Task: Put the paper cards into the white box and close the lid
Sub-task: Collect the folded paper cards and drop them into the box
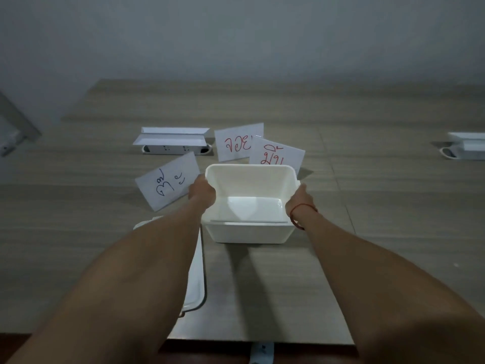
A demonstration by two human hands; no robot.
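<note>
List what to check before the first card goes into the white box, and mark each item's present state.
1. White box open, lid off: ok.
2. Box inside free of cards: ok, only its bare floor shows.
3. Lid within reach: ok, it lies on the table under the left forearm.
4. Three cards visible outside the box: ok, the blue-lettered card to the left, two red-lettered cards behind it.
5. Hands free to pick a card: not ok, the left hand and right hand are at the box's sides.
6. Firmness of their grip on the box: cannot tell.
</note>
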